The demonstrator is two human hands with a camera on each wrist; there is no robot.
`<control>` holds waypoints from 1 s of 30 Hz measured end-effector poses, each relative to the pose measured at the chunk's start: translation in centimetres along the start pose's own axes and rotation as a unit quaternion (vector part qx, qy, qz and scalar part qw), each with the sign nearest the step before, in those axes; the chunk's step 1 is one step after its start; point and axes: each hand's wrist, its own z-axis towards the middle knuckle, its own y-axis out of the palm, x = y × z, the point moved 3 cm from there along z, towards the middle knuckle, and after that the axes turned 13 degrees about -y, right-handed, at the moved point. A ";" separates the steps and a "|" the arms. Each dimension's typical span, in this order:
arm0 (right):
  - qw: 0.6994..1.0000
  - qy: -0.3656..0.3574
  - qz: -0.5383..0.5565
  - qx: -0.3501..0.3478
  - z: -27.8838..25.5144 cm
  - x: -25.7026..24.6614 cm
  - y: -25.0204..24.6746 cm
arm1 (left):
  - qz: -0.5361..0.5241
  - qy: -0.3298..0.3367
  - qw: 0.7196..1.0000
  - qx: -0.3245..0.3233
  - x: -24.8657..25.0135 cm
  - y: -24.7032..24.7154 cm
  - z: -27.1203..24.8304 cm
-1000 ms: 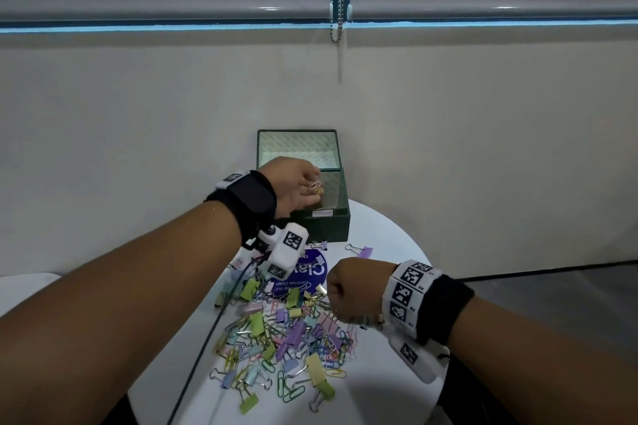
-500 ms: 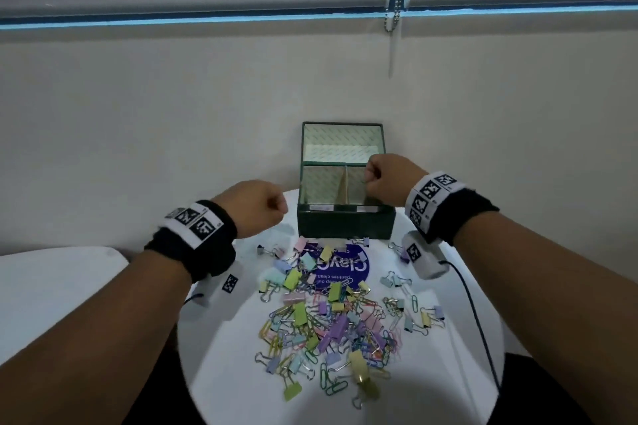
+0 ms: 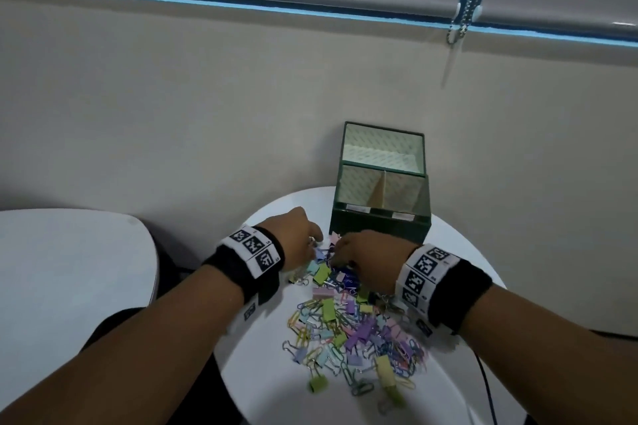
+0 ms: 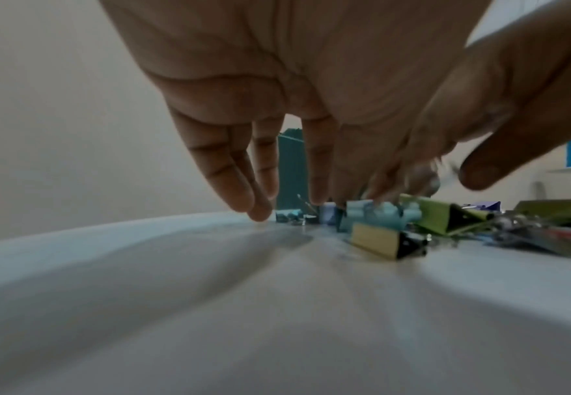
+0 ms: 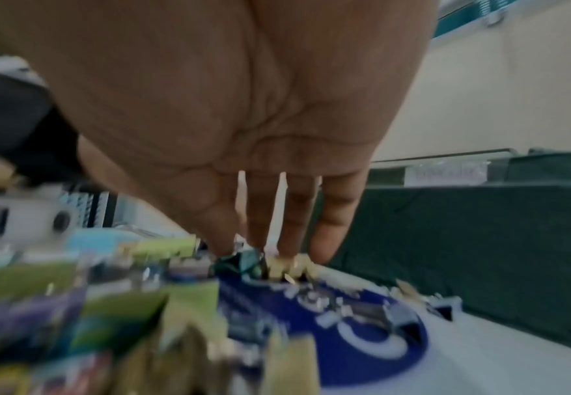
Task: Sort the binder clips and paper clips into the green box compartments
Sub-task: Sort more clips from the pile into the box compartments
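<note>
The green box [image 3: 379, 228] stands open at the back of the round white table [image 3: 345, 400], with two front compartments and one behind. A pile of pastel binder clips and paper clips [image 3: 348, 328] lies in front of it. My left hand [image 3: 316, 245] reaches down at the pile's far left edge; in the left wrist view its fingers [image 4: 260, 203] point straight down to the table beside teal binder clips [image 4: 375, 213], thumb apart. My right hand [image 3: 336, 252] is just right of it, straight fingers [image 5: 294, 235] touching clips before the box wall [image 5: 480, 240]. Neither holds anything that I can see.
A blue round sticker [image 3: 348, 281] lies on the table under the clips near my hands. A second white table [image 3: 69, 269] stands to the left. The wall is close behind the box. A dark cable [image 3: 486, 386] runs off the table's right side.
My right hand has left the box's rim and come down to the pile. My left hand has dropped from above the table to the clips beside it.
</note>
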 end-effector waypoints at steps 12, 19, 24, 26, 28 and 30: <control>0.999 0.041 -0.026 0.019 1.1 0.4 -0.3 | -0.030 0.019 0.999 -0.025 -0.1 0.3 -1.1; 0.999 0.046 0.010 0.021 2.0 -0.3 -0.4 | -0.062 0.025 0.997 0.022 -0.3 0.2 -1.2; 0.998 0.053 0.032 0.022 1.3 -0.4 -0.6 | -0.015 0.057 0.998 -0.037 0.4 0.5 -1.9; 0.997 0.053 0.049 0.015 0.7 -0.5 -0.5 | -0.010 0.058 0.998 -0.037 0.4 0.5 -1.8; 0.996 0.051 0.071 0.006 0.3 -0.9 -0.3 | -0.015 0.057 0.998 -0.033 0.2 0.7 -1.7; 0.996 0.054 0.077 0.003 0.2 -1.0 0.0 | -0.031 0.057 0.997 -0.028 0.1 0.7 -1.6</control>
